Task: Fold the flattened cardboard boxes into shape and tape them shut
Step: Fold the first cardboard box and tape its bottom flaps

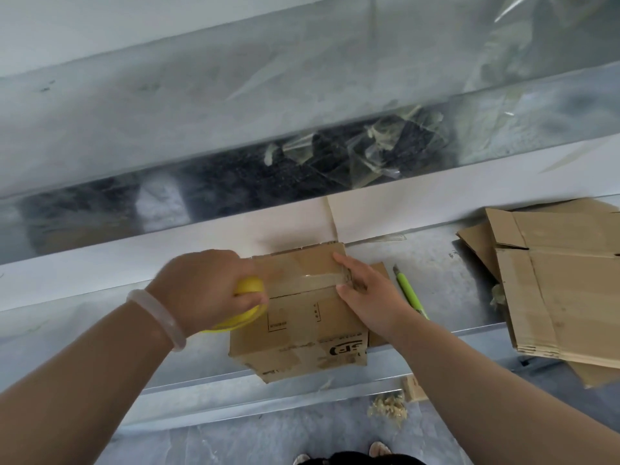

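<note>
The folded cardboard box (302,317) sat on the near edge of the grey metal worktop (446,270), its front corner hanging out past the edge toward the person. Its top flaps were closed, and a strip of clear tape (302,278) ran left to right along the seam between them. The near side carried printed lettering that read upside down, along with patches of old tape.

The left hand (208,290) was curled round a yellow tape roll (250,286) at the left end of the box, just where the strip met the box's edge; the fingers wrapped the roll and hid most of it. A pale bangle (157,317) circled that wrist.

The right hand (365,290) lay flat on the right end of the box top, fingers nearly straight and spread a little, gripping nothing. Its fingertips pressed on the end of the tape strip and the thumb rested near the seam.

Just beside that hand, on the worktop, lay a green utility knife (411,293), its tip pointing away from the person. Further right, well apart from the box, a pile of flattened boxes (563,283) lay partly over the worktop's edge.

Behind the box ran a white paper strip (402,209), and beyond it a dark channel held crumpled scraps of clear tape (369,156). On the floor below, a wad of used tape (387,409) lay near the person's shoes (379,449).
</note>
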Tool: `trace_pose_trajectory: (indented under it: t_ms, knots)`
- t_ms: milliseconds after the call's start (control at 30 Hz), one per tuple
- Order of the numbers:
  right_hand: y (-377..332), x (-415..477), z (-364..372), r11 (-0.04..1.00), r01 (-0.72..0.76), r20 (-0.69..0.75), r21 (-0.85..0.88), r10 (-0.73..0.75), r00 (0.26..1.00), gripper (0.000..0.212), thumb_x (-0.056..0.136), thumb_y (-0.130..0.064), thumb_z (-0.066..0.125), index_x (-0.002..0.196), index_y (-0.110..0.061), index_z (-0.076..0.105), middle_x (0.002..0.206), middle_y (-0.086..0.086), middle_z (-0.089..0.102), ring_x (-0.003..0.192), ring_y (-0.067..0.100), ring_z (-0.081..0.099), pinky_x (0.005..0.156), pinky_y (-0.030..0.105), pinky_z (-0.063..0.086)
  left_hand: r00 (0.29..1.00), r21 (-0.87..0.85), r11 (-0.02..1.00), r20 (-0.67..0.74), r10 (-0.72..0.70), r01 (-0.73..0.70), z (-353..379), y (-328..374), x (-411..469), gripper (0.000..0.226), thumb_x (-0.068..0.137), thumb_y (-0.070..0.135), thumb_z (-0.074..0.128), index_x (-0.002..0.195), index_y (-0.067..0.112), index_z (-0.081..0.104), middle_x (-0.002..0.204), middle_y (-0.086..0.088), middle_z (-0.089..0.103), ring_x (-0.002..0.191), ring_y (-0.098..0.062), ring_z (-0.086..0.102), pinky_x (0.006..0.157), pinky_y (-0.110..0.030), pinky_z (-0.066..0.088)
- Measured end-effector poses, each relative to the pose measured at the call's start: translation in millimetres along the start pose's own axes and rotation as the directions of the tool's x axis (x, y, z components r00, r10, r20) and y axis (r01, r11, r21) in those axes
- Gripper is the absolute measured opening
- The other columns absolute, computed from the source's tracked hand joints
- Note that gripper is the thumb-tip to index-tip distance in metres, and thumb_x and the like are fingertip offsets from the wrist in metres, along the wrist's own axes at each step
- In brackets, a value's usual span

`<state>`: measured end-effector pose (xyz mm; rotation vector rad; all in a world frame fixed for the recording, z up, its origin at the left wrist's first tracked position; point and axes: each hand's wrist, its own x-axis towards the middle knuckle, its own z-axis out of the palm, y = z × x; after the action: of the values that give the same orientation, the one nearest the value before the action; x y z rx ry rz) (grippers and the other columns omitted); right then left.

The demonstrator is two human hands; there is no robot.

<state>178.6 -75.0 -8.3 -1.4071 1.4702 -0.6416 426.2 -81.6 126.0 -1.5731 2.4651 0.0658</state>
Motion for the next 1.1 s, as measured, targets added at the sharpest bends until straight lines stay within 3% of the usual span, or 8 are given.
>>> trace_pose_trajectory:
  t_ms: [133,367,533,667,767,900,1000,1100]
  knots:
    - [3.5,-2.6,-13.5,0.999,-0.018,-0.010,0.048,0.019,1.000,0.048,0.099,-0.037,0.051,0.139,-0.059,0.035,0.130,-0.012,0.053,0.109,0.008,0.056,0.083,0.016,0.047,0.991,0.084,0.990,-0.084,-0.105,0.112,5.1,-57.6,-27.6,0.050,0.081,0.077,0.036,0.113,0.048,0.062,0.094,0.016,0.063,0.086,-0.011,0.063,0.073,-0.029,0.049]
    - [-7.3,-2.6,1.6,0.994,0.004,0.024,-0.110,-0.001,1.000,0.053,0.101,-0.040,0.046,0.147,-0.053,0.024,0.143,-0.008,0.045,0.119,0.012,0.050,0.101,0.031,0.045,0.976,-0.214,0.970,-0.162,-0.149,0.113,4.4,-57.1,-36.1,0.055,0.065,0.077,0.036,0.107,0.052,0.063,0.094,0.023,0.057,0.086,-0.006,0.055,0.076,-0.025,0.039]
    - [-11.1,-6.0,1.6,0.959,0.049,-0.014,-0.281,-0.055,0.998,0.053,0.100,-0.042,0.045,0.147,-0.054,0.024,0.160,-0.023,0.004,0.147,0.012,0.017,0.118,0.035,0.023,0.953,-0.418,0.907,-0.293,-0.078,-0.054,-15.8,-28.6,-27.0,0.044,0.068,0.073,0.049,0.107,0.057,0.061,0.097,0.039,0.059,0.094,0.006,0.057,0.080,-0.011,0.040]
    - [-20.6,-10.5,-0.9,0.866,0.139,0.008,-0.480,-0.153,0.988,0.046,0.103,-0.038,0.040,0.149,-0.045,0.034,0.161,-0.025,0.003,0.147,0.008,0.010,0.110,0.022,0.002,0.945,-0.644,0.757,-0.303,-0.122,-0.108,-22.7,-9.3,-18.9,0.038,0.065,0.071,0.056,0.103,0.064,0.059,0.104,0.035,0.062,0.097,0.007,0.059,0.076,-0.010,0.044]
    - [-22.8,-11.2,-2.8,0.854,0.156,0.021,-0.496,-0.168,0.985,0.045,0.105,-0.036,0.037,0.149,-0.041,0.036,0.161,-0.023,0.006,0.148,0.007,0.010,0.106,0.018,0.001,0.938,-0.824,0.553,-0.280,-0.204,-0.126,-25.4,2.3,-15.1,0.035,0.064,0.062,0.066,0.099,0.060,0.065,0.093,0.027,0.070,0.086,0.006,0.064,0.072,-0.007,0.043]
    - [-22.1,-10.4,-2.6,0.853,0.168,0.039,-0.495,-0.171,0.984,0.045,0.105,-0.036,0.037,0.150,-0.041,0.035,0.162,-0.021,0.004,0.149,0.009,0.010,0.113,0.021,0.006,0.926,-0.978,0.104,-0.204,-0.319,-0.180,-20.2,18.8,-5.9,0.038,0.053,0.049,0.078,0.085,0.030,0.078,0.076,0.006,0.073,0.076,-0.009,0.068,0.084,-0.035,0.049]
    - [-20.2,-9.4,-1.7,0.854,0.165,0.043,-0.494,-0.165,0.985,0.045,0.104,-0.037,0.037,0.150,-0.042,0.034,0.162,-0.021,0.004,0.148,0.011,0.013,0.117,0.026,0.011,0.947,-0.929,-0.241,-0.228,-0.225,-0.281,-12.8,30.9,5.7,0.048,0.047,0.039,0.093,0.077,0.009,0.070,0.064,0.003,0.061,0.066,-0.010,0.061,0.087,-0.042,0.052]
    - [-18.4,-9.3,-1.5,0.863,0.182,0.038,-0.470,-0.186,0.982,0.046,0.104,-0.037,0.038,0.150,-0.043,0.033,0.162,-0.021,0.005,0.149,0.010,0.013,0.117,0.026,0.012,0.956,-0.810,-0.509,-0.228,-0.185,-0.291,1.3,42.4,16.7,0.034,0.050,0.028,0.093,0.077,0.020,0.073,0.075,0.001,0.063,0.066,-0.011,0.056,0.068,-0.031,0.055]
